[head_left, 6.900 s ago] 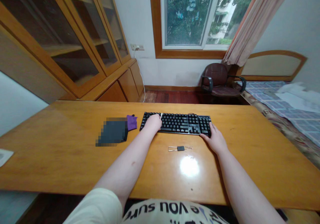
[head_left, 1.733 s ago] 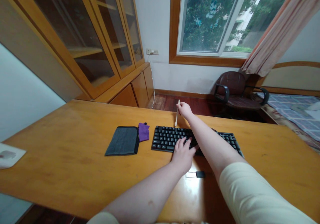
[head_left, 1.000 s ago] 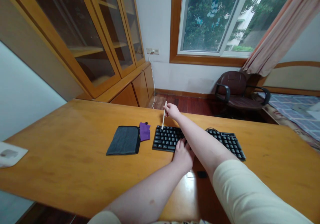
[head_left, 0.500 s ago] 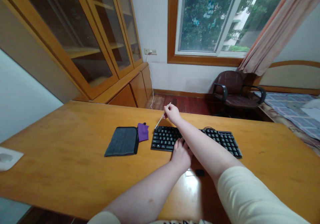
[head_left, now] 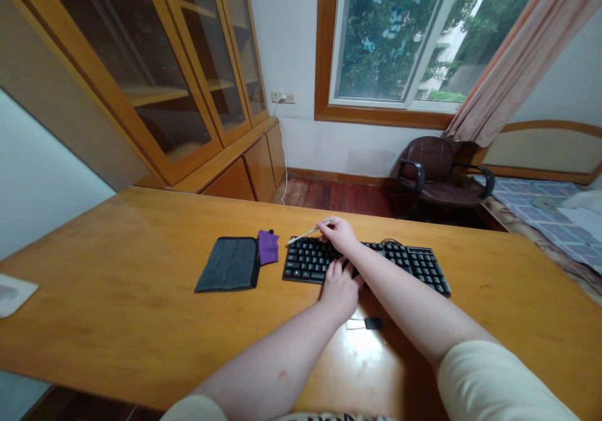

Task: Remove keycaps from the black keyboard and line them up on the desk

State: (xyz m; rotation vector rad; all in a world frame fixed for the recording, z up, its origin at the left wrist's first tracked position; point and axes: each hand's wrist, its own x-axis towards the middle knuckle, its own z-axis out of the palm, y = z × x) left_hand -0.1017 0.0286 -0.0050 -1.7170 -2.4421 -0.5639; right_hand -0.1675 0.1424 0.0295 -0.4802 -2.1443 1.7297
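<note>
Right hand (head_left: 340, 235) tilts brush (head_left: 305, 234) flatter now.

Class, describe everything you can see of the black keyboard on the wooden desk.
The long black keyboard, seemingly plastic, has pale-marked keys and a number block at right. It lies flat on the orange-brown wooden desk. The left hand rests on its near middle; the right forearm hides part. A slim cream stick slants by its far left corner, contact unclear.

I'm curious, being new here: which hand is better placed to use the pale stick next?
Probably the right hand: it holds the pale stick, its tip near the keyboard's back left corner. The left hand rests on the keyboard.
</note>
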